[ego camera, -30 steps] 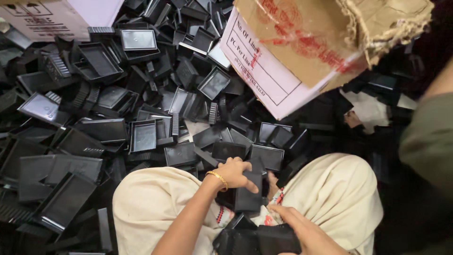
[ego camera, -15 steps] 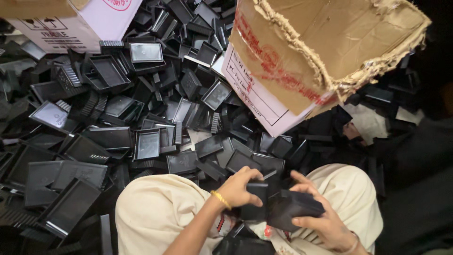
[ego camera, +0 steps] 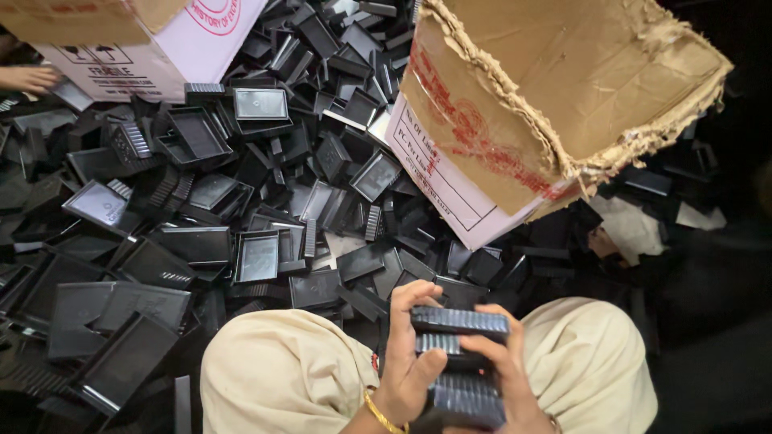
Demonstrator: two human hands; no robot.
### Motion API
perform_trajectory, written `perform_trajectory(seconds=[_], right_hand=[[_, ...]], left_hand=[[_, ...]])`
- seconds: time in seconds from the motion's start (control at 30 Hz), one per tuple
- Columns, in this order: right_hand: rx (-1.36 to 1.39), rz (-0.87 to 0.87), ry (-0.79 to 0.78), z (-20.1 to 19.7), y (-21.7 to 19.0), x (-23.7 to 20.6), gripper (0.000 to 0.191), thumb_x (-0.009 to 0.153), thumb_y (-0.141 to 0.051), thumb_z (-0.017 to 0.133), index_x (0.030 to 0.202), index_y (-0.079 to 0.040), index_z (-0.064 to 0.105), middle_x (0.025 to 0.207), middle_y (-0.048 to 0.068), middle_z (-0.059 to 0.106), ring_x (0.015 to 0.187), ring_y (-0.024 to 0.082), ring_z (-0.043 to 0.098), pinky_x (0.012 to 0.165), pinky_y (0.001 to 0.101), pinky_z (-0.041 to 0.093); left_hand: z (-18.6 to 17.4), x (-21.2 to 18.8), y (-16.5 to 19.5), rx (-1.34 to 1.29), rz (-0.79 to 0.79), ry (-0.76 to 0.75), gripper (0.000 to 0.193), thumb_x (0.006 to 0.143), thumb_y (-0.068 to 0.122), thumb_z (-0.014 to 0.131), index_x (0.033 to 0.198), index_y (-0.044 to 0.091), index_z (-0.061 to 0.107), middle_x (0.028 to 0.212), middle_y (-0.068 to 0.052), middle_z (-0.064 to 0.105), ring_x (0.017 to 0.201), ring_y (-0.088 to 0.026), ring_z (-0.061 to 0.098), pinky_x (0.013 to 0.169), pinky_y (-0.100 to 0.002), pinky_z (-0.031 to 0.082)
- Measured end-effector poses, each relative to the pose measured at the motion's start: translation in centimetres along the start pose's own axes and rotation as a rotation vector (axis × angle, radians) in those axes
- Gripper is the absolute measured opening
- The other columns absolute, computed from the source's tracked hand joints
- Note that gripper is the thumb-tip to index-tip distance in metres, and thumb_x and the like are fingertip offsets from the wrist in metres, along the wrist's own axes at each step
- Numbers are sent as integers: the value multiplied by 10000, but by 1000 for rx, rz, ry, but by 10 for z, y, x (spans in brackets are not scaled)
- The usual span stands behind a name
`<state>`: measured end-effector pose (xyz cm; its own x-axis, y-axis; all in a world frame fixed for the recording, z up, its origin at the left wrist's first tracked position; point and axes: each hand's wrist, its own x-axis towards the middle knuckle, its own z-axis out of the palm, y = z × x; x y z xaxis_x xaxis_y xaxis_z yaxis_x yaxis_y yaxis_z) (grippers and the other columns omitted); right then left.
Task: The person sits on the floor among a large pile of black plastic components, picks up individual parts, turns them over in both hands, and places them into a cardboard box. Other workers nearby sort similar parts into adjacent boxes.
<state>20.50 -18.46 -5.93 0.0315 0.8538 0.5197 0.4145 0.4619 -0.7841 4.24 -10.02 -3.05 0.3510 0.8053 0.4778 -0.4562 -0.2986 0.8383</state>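
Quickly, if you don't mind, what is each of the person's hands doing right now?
Left hand: closed around the stack of black plastic trays, gripping its left side.
Right hand: closed on the same stack, fingers across its front.

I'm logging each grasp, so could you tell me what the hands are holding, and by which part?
Both hands grip a stack of black plastic trays: left hand on its left edge, right hand on its right side.

I hold one stack of black ribbed plastic pieces (ego camera: 460, 354) between my left hand (ego camera: 410, 366) and my right hand (ego camera: 503, 378); three pieces show in it. Two cardboard boxes stand on the heap: a torn box (ego camera: 563, 104) and a white-sided box (ego camera: 137, 40). Loose black trays (ego camera: 257, 257) are too many to count. One other hand (ego camera: 28, 78) shows at the left edge.
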Motion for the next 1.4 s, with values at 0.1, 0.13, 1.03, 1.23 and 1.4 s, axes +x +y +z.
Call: perform_trajectory(seconds=[0.1,0.13,1.03,1.23,1.4], right_hand=[[-292,-198,283,-13,-3,4,508,780,-107,825,1234,-199,615,1433,211,533,1215,310,603,1078,405,514],[-381,-269,397,-31,-6,7,502,785,-114,825,1235,-185,615,1424,213,538,1212,313,601,1073,406,513],[-1059,-134,317,-104,59,231,290,855,-70,680,1145,-94,680,1193,135,665,1227,397,520,1074,602,336],[-947,-181,408,-11,52,362,438,857,-51,697,1282,-53,588,1233,193,593,1229,383,513,1115,530,337],[-617,-439,187,14,66,276,631,864,17,712,1438,25,450,1465,306,419,1379,496,400,1198,528,322]], left_hand=[[3,8,5,105,133,64,677,1046,432,530,1531,-7,355,1497,-141,423,1301,-218,505,1166,-370,403],[2,13,3,138,157,117,639,1040,386,554,1511,-3,368,1481,-144,434,1275,-217,514,1148,-366,415],[-82,22,-42,515,-178,322,131,883,70,696,1008,32,687,954,-66,656,812,-155,654,748,-270,528],[-73,43,-120,1027,72,-231,432,760,87,716,1185,67,645,1211,-117,649,1146,-318,618,953,-437,489],[-60,20,-164,1347,256,-548,909,415,274,784,1297,198,581,1265,-111,635,1175,-347,578,995,-687,363]])
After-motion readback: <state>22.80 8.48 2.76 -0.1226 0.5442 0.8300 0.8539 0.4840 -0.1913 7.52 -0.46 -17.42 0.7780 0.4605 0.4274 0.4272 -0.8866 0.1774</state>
